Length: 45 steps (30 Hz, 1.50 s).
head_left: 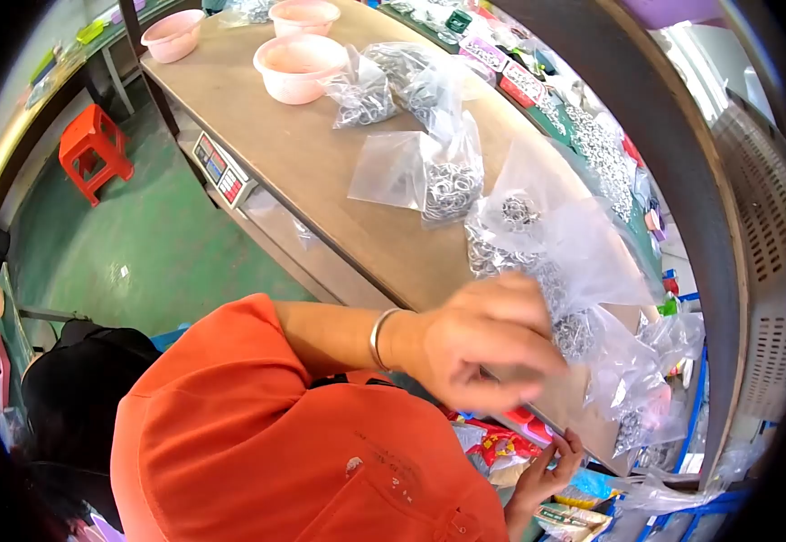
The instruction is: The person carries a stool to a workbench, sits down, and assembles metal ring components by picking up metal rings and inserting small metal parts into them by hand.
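My left hand (488,348), with a silver bangle (379,339) at the wrist, is raised over the near edge of the table. It is blurred, its fingers loosely bent and a gap showing between thumb and forefinger; I see nothing held. Beneath and beyond it lie clear plastic bags of metal rings (501,248) and another bag of small metal pieces (575,336). Lower down, my right hand (547,470) is beside the table edge, fingers partly spread, with no object visible in it. Part of that hand is turned away from view.
Pink basins (298,72) and more filled bags (452,190) stand along the brown table (257,144). A scale (221,169) sits at its side. An orange stool (93,149) is on the green floor. A dark metal post (646,99) rises at right.
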Tool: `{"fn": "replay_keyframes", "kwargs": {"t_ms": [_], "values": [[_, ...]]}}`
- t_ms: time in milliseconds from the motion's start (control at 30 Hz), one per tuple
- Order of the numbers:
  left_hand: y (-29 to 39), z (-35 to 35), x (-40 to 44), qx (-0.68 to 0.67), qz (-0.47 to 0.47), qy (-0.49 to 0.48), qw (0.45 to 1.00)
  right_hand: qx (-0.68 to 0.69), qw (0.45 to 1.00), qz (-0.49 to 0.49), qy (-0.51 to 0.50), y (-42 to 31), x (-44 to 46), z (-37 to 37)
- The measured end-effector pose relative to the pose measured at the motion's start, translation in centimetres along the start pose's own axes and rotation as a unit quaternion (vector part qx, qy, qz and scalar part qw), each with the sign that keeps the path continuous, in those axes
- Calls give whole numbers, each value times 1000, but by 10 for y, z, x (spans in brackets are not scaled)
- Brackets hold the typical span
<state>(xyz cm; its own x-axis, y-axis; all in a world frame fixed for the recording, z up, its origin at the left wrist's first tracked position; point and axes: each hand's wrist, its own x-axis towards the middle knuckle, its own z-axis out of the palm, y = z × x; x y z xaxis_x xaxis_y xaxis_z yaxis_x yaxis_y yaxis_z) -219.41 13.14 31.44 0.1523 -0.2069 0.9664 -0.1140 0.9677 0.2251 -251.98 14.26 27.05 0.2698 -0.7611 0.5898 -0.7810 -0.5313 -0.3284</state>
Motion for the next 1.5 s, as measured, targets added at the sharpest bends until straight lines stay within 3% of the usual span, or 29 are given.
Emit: {"fn": "replay_keyframes", "kwargs": {"t_ms": [100,167,200,233,433,700,800,867,933,967,1000,1033,1100,1167,1233,1300,1333,1400,1500], "values": [[32,9,23,-351,-39,-4,935,63,996,67,-19,-4,-16,12],[50,14,35,-451,-27,-23,892,104,988,107,-36,-1,-25,17],[56,19,39,-480,-17,-30,877,54,994,88,-25,2,-29,21],[58,22,40,-498,-4,-36,866,5,998,67,-12,5,-32,24],[60,35,44,-539,41,-38,840,15,997,64,-48,19,-46,25],[54,30,47,-535,59,-36,842,37,995,83,-36,18,-60,33],[53,16,44,-498,56,-38,865,110,988,88,-66,4,-56,31],[38,-4,33,-402,12,-46,914,141,984,81,-69,4,-50,36],[4,-28,3,-210,-122,-64,968,48,992,90,-75,11,-58,30],[-17,-43,-14,-14,-202,-10,979,2,993,95,-76,15,-62,29],[-45,-56,-32,207,-276,50,937,4,993,94,-71,19,-66,30],[-75,-69,-44,333,-323,147,874,8,992,99,-72,26,-71,31],[-133,-96,-54,475,-294,246,792,14,991,108,-74,39,-79,34],[-177,-100,-53,437,-298,229,817,18,992,108,-70,34,-71,42],[-179,-100,-46,396,-309,212,838,22,988,111,-105,14,-56,43],[-162,-90,-33,362,-401,-15,841,41,986,131,-95,6,-52,47],[-156,-81,-37,362,-397,-18,843,34,989,113,-84,7,-53,49],[-144,-65,-48,320,-301,30,898,29,992,104,-68,5,-54,54],[-137,-65,-46,290,-350,56,889,-8,991,104,-78,-1,-61,50]]}}
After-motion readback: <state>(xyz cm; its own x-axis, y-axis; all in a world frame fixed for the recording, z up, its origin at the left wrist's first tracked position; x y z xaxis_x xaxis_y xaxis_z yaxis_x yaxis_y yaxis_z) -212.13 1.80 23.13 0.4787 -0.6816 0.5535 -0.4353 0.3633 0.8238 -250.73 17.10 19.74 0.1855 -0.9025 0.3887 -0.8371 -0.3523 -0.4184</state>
